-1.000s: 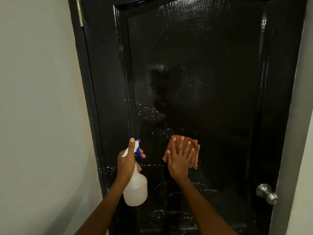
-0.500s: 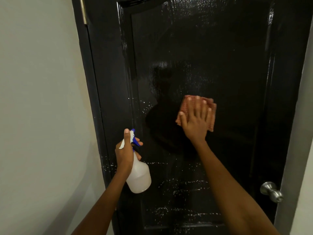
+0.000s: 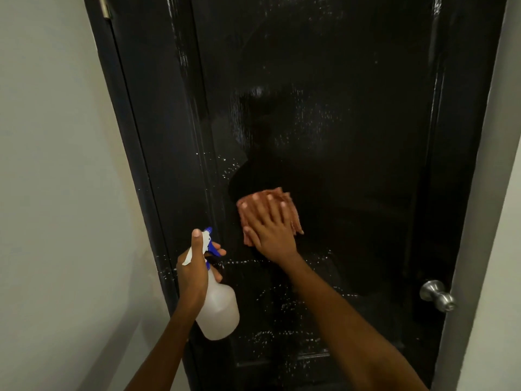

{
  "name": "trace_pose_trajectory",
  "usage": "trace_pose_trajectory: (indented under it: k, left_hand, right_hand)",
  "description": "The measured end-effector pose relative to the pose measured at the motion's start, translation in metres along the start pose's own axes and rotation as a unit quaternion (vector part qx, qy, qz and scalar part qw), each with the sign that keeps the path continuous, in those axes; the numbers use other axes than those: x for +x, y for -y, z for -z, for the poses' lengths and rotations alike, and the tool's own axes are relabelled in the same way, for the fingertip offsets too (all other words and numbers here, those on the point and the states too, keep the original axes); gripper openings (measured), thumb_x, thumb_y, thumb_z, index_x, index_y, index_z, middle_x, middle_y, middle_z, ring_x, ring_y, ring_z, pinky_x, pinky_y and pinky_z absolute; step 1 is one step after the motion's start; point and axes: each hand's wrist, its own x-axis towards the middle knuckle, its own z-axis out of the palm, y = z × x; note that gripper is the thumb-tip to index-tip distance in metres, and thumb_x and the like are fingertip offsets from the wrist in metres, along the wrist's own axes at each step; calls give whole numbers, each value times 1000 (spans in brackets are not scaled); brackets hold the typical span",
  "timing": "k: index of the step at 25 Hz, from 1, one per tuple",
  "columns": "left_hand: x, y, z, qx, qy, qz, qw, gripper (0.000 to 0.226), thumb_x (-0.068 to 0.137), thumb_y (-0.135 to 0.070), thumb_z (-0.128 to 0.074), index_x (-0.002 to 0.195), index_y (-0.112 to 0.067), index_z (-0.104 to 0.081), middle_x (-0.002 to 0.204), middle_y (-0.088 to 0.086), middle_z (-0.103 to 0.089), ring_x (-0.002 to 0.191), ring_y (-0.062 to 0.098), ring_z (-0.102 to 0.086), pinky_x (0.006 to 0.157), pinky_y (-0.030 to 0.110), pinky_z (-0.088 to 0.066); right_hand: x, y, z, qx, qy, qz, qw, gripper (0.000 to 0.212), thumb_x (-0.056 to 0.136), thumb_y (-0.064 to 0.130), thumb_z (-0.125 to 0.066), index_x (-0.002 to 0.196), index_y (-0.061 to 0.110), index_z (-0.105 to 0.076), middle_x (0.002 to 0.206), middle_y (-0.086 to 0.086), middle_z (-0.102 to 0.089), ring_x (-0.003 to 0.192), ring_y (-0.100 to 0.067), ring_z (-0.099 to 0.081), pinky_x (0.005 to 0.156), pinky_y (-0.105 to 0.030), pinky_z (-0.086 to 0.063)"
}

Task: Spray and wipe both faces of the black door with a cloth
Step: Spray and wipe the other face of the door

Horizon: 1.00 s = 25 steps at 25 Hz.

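Note:
The glossy black door (image 3: 352, 114) fills the view, its panel speckled with white spray droplets low down and at mid height. My right hand (image 3: 267, 230) lies flat with straight fingers on a folded orange checked cloth (image 3: 293, 218), pressing it against the panel left of centre. My left hand (image 3: 194, 269) grips the neck of a translucent white spray bottle (image 3: 220, 311) with a blue and white trigger head, held just in front of the door's left stile, thumb up along the head.
A round silver knob (image 3: 437, 294) sticks out at the door's lower right edge. Pale walls (image 3: 56, 193) flank the door on both sides, and a brass hinge (image 3: 105, 7) shows at the top left.
My right hand has wiped the cloth up the panel and then back down and to the left. The left hand and bottle stayed in about the same place.

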Motion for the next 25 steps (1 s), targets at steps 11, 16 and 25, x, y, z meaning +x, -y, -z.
trace_pose_trajectory:
  k: [11,16,25]
  left_hand:
    - [-32,39,-57,1,42,115,992,62,100,-52,-39,86,0,-68,82,16,-73,41,20,-53,48,32,-47]
    - [-34,68,-28,50,42,79,995,61,102,-47,-33,96,3,-68,88,18,-74,48,23,-57,50,32,-50]
    - [-39,86,-19,35,19,25,999,75,94,-63,-30,95,2,-68,85,16,-74,47,19,-59,44,25,-49]
  right_hand:
    - [-139,-114,-10,208,-124,-650,720,76,101,68,-7,161,26,14,170,-8,13,157,-32,7,122,-49,12]
    - [-93,-28,-4,257,-138,-682,671,80,99,65,-7,159,19,17,166,-5,23,156,-34,14,123,-51,12]
    - [-127,-12,-61,-3,134,111,985,64,107,54,-32,163,37,-7,170,3,10,157,-24,1,124,-43,15]
